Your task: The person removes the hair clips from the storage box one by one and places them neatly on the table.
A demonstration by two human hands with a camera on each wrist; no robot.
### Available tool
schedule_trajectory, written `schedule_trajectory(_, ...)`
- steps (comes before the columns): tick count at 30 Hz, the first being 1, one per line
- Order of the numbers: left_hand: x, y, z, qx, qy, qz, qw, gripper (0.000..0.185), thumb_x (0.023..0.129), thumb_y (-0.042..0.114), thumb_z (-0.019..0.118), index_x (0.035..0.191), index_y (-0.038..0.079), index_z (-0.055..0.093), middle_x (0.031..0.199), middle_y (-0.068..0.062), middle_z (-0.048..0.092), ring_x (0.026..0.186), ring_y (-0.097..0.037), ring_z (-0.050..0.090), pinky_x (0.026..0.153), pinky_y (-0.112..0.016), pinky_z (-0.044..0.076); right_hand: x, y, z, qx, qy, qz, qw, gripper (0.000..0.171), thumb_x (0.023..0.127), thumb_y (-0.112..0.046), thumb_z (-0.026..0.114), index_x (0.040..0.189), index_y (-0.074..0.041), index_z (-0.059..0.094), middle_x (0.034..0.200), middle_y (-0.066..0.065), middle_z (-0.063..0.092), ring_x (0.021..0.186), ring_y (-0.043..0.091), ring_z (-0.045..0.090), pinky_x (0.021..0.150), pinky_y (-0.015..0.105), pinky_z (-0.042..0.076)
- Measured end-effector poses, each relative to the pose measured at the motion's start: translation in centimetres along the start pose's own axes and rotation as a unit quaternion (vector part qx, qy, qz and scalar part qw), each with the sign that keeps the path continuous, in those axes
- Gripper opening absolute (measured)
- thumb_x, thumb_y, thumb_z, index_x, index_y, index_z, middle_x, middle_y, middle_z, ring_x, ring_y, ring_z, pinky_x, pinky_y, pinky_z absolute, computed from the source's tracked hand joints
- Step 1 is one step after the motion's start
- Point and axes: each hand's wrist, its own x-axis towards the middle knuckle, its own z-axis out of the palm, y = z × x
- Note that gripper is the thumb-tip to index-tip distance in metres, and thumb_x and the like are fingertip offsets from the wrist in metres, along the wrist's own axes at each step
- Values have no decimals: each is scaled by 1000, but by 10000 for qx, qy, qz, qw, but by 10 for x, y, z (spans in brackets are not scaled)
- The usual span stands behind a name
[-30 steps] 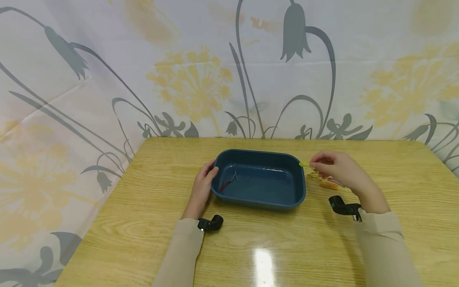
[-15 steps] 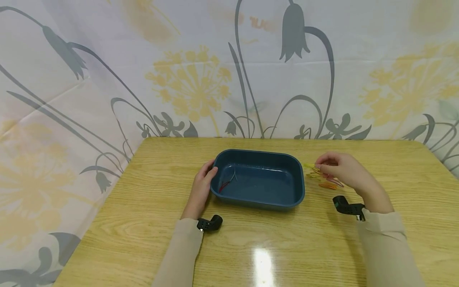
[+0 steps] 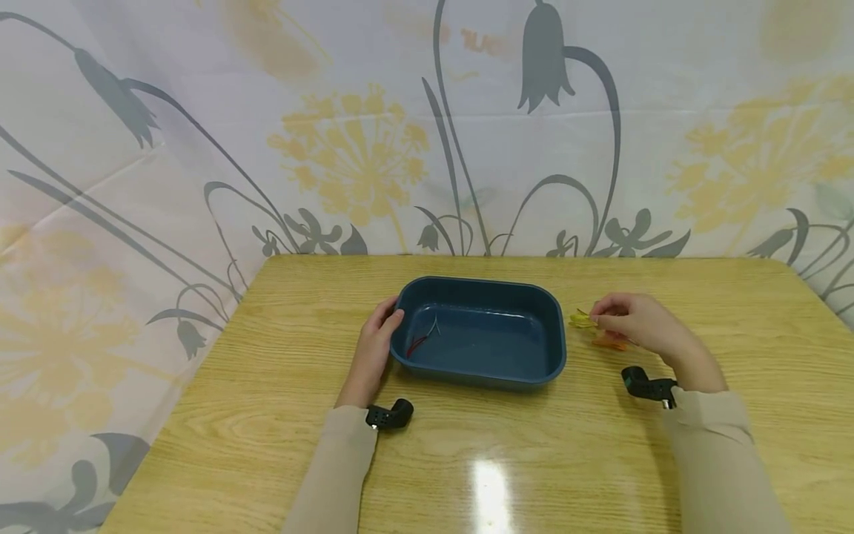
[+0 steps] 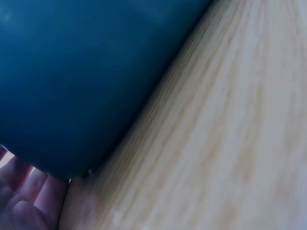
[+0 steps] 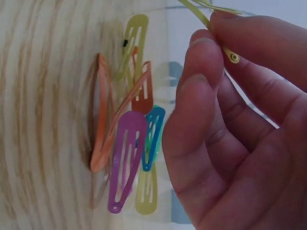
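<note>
A dark blue plastic basin (image 3: 480, 337) stands on the wooden table. My left hand (image 3: 376, 337) holds it by the left end, thumb at the rim and fingers along the outer wall. Inside the basin lie a red hair clip (image 3: 416, 344) and a pale grey-blue one (image 3: 435, 325). Right of the basin, my right hand (image 5: 240, 110) pinches a yellow snap hair clip (image 5: 204, 20) between thumb and fingers. Beneath that hand, in the right wrist view, is a small pile of snap clips: purple (image 5: 127, 160), blue (image 5: 153, 136), orange (image 5: 100, 120) and yellow (image 5: 146, 189).
The wooden table (image 3: 267, 415) reaches back to a hanging cloth (image 3: 373, 148) printed with grey and yellow flowers. A black wrist camera (image 3: 394, 414) sits on the left wrist, and another black camera (image 3: 647, 384) on the right.
My right hand has drawn back from the basin's right rim, slightly right and toward me over the clips. The left hand and the basin stay in place.
</note>
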Motion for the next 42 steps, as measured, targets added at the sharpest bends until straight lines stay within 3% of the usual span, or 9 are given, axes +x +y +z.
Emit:
schedule_trajectory(9, 0, 0, 0, 7, -7, 42, 10000, 41, 96, 25, 47, 134, 10, 46, 137, -7, 45, 127, -21, 39, 109, -39, 27, 4, 9, 5, -704, 144, -56, 9974, 23, 91, -22, 56, 101, -1, 61, 86, 9, 60, 64, 17, 52, 56, 29, 44)
schedule_trajectory(16, 0, -1, 0, 17, -2, 20, 10000, 41, 96, 24, 47, 135, 10, 45, 137, -7, 45, 127, -22, 39, 108, -40, 27, 5, 8, 8, -834, 21, -17, 9965, 21, 91, -21, 57, 100, -3, 63, 76, 5, 58, 63, 17, 50, 55, 27, 42)
schedule_trajectory(25, 13, -23, -2, -11, 126, 14, 9999, 39, 94, 33, 50, 131, 20, 49, 134, 1, 48, 125, -16, 41, 108, -38, 27, 5, 7, 10, -827, -221, -50, 9963, 20, 91, -18, 56, 99, -1, 61, 67, 4, 55, 58, 17, 49, 54, 27, 40)
schedule_trajectory(33, 14, -24, -1, 89, 202, 9, 9998, 36, 93, 35, 50, 128, 26, 51, 130, 7, 49, 123, -12, 42, 108, -36, 28, 5, 6, 9, -994, -204, -39, 9948, 23, 90, -21, 57, 100, -1, 62, 71, 3, 57, 63, 16, 49, 56, 27, 40)
schedule_trajectory(42, 14, -24, -1, 91, 173, 81, 9998, 38, 94, 34, 50, 130, 22, 50, 133, 3, 49, 125, -14, 41, 108, -37, 28, 4, 4, 8, -1109, -244, 74, 9935, 27, 90, -23, 58, 104, -1, 65, 86, 3, 63, 71, 15, 50, 62, 28, 41)
